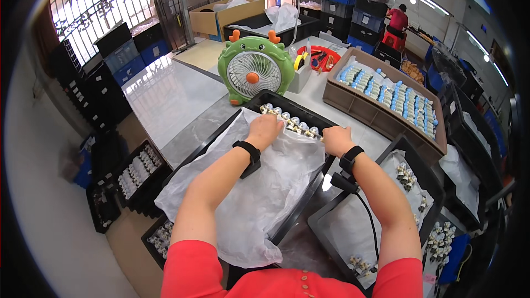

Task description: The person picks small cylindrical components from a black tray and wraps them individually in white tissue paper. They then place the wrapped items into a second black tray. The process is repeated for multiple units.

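Apparently at arranging step: tending row of bulbs (302, 127) along far end of black tray (301, 112), just beyond edge of rumpled white sheet (248, 201). Left hand (265, 131) with fingers curled nearly closed at sheet's edge, beside row; right hand (337, 140) bunched into loose fist by row's right end (with fingertips hidden on both, cannot tell of any hold). Probably needed next: light fingertip pressure, squaring up bulbs without dragging sheet or tipping neighbours.
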`<state>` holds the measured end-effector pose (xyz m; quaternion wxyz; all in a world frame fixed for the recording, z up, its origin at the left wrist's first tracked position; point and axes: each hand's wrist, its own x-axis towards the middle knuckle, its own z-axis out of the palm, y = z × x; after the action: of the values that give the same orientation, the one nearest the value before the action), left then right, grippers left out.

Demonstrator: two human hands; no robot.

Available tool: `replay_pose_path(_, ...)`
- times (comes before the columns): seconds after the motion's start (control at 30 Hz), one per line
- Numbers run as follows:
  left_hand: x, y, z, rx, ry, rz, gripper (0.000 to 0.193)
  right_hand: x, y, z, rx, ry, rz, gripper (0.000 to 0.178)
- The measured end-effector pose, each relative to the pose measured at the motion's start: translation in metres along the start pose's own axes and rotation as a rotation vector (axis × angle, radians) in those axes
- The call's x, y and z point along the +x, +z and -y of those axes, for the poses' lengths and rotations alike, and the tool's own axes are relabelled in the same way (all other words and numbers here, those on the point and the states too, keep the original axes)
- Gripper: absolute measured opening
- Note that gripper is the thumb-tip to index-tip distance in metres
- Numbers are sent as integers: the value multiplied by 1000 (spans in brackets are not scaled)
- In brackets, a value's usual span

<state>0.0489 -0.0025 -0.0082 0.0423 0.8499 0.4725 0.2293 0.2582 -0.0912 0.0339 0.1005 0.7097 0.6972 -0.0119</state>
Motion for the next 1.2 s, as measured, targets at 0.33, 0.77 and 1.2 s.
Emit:
replay_pose_path(0.33, -1, -15, 16, 32, 44, -66, 24, 4, -2, 7, 528, -82, -142, 20)
replay_pose_path(0.77, 17, -104, 30, -552, -349, 427, 14, -14, -11, 23, 1188, -337, 360, 12)
replay_pose_path(1.2, 18, -106, 76, 382, 9, 475, 16, -19, 14, 28, 372, -367, -93, 19)
